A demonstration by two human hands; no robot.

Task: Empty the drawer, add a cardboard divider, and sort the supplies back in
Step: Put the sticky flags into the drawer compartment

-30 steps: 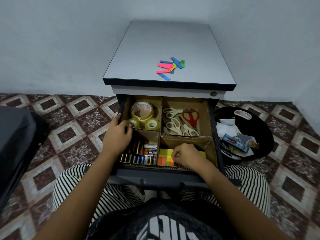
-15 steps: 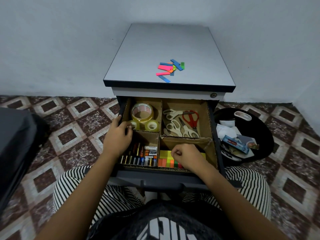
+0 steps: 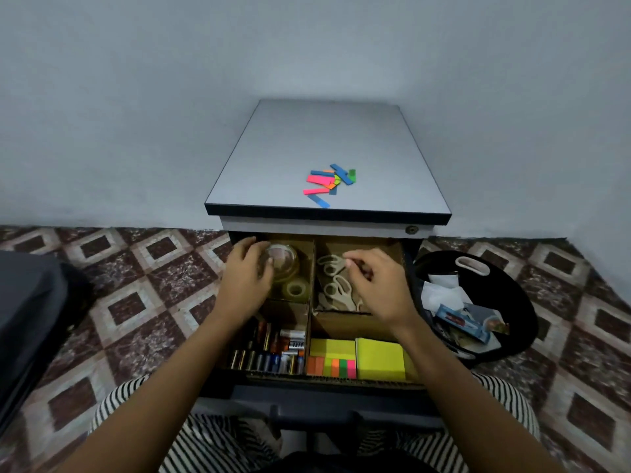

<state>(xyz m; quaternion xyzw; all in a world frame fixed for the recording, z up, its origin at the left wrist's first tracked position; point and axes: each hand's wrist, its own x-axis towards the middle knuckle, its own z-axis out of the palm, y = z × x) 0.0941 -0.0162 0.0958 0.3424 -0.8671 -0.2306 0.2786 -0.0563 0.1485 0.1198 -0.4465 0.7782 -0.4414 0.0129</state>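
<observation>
Where the open dark-grey drawer [image 3: 324,399] comes nearest, its front-left compartment is packed with small cylindrical metal batteries [image 3: 269,353] laid in rows, and its front-right compartment with square yellow sticky-note pads [image 3: 379,360]. The compartments are formed by a brown corrugated cardboard divider [image 3: 311,291]. Farther into the drawer, the left hand [image 3: 244,281] is laid over a wide glossy roll of clear tape [image 3: 286,264] in the back-left compartment; whether the roll is gripped cannot be told through the blur. The right hand [image 3: 379,291] is held over pale plastic-handled scissors [image 3: 333,290] in the back-right compartment, thumb and forefinger drawn together, and whether anything is pinched cannot be told. Beside the drawer's right wall a round black basket [image 3: 519,302] of papers is seen. Beyond the drawer's back, on the smooth grey cabinet top [image 3: 324,138], thin pink, blue, orange and green paper flags [image 3: 329,182] are scattered, their long axes crossed every way. These are judged the last unsorted supplies; they lie straight ahead of the right hand, the nearer one.
</observation>
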